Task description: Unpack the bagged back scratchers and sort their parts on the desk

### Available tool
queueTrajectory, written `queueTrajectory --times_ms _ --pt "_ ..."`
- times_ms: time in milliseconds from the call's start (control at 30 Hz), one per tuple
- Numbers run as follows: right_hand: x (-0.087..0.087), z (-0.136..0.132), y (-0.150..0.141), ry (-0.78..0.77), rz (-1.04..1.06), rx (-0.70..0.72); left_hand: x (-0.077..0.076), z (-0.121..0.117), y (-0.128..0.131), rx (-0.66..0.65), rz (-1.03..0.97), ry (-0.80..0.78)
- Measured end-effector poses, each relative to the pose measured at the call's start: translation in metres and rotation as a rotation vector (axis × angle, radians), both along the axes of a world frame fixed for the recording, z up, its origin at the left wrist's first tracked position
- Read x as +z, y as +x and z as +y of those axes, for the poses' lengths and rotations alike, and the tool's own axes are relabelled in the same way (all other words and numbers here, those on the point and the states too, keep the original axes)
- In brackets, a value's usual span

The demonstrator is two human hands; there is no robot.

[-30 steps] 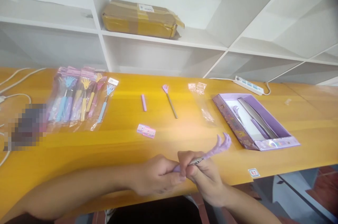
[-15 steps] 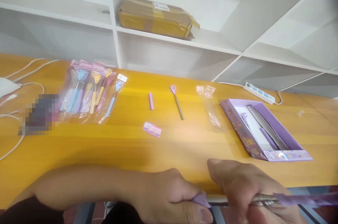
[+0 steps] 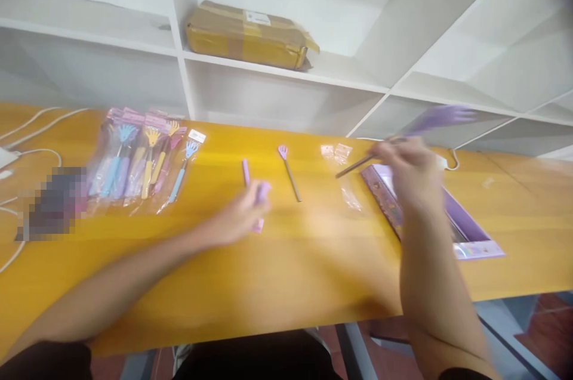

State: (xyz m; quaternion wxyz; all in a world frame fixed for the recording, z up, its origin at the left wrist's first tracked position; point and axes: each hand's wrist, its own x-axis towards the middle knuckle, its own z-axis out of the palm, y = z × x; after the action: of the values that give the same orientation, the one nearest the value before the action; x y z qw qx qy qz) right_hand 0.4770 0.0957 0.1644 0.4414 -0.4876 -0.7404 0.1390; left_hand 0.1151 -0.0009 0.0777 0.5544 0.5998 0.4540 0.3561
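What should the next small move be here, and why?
Probably set the purple handle in the left hand down beside the loose handle: that one lies close by, apart from the clawed rod, and the right hand holds a second rod with its end bare.

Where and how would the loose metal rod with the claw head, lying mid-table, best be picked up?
The rod is probably best pinched across its middle, from above and the near side: it lies flat, straight and thin, with its fingered claw at the far end.
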Motion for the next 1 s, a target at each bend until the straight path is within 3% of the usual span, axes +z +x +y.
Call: queueTrajectory --times_ms 67,167,300,433,633,833,933,1000 --pt "-0.038 0.054 -0.035 -0.124 -0.151 -0.15 -0.011 0.04 -0.025 0.304 0.126 0.052" --pt "-0.089 0.095 -0.079 -0.318 -0.421 -0.141 -0.036 0.078 -0.058 0.547 0.375 0.089" --pt "-0.136 0.104 -0.109 -0.302 -0.559 -0.105 -0.062 0.086 -0.074 0.574 0.642 0.198" --pt "-0.165 0.112 -0.12 -0.269 -0.554 -0.063 -0.08 0.078 -0.068 0.529 0.71 0.382" --pt "-0.181 0.119 -0.121 -0.194 -0.539 0.01 -0.094 0.076 -0.065 0.41 0.775 0.525" --pt "-0.185 0.116 -0.113 -0.17 -0.526 0.042 -0.09 0.071 -0.064 0.321 0.883 0.619" --pt "-0.179 0.115 -0.112 -0.177 -0.491 0.038 -0.084 0.068 -0.062 0.287 0.915 0.613" --pt "-0.162 0.11 -0.115 -0.186 -0.401 0.011 -0.082 0.067 -0.062 0.24 0.902 0.621"
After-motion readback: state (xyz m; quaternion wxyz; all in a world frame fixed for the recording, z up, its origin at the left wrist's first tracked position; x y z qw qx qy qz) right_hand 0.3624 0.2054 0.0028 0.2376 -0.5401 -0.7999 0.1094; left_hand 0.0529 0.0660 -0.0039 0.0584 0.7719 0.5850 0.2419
